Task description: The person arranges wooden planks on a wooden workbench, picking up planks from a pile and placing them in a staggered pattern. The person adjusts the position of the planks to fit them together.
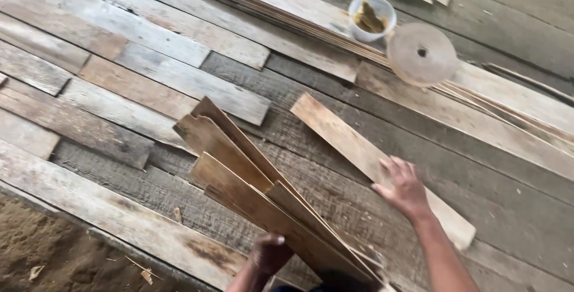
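My left hand (pixel 270 252) grips a fanned bundle of thin wooden strips (pixel 251 172) near its lower end; the strips slant up and to the left above the plank floor. My right hand (pixel 405 188) is spread flat, fingers apart, pressing on a single light wooden slat (pixel 341 133) that lies diagonally on the floor boards to the right of the bundle.
A clear plastic cup (pixel 371 17) with brownish contents stands at the top, beside a round disc-shaped roll (pixel 421 53). More long slats (pixel 287 2) are stacked across the top. Weathered floor planks (pixel 119 89) end at bare dirt (pixel 54 256) at the lower left.
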